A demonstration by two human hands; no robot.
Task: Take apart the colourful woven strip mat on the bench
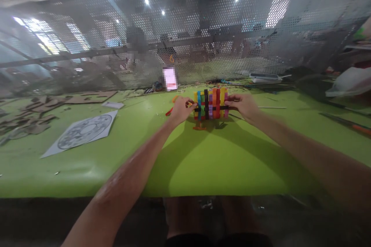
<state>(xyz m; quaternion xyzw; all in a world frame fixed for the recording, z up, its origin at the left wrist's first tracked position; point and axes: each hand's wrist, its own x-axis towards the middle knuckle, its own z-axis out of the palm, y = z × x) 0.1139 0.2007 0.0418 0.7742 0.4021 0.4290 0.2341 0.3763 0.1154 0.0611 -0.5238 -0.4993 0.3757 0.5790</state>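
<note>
A small woven panel of coloured strips, yellow, blue, black, orange, red and pink, stands upright above the green table. My left hand grips its left edge with closed fingers. My right hand pinches its right edge and the end of a black cross strip. Loose orange and red strips lie on the table just under and left of the panel.
A printed sheet with a round pattern lies at the left. Brown cardboard cutouts spread along the far left. A perforated metal screen closes the back edge. A white device and tools sit at the right.
</note>
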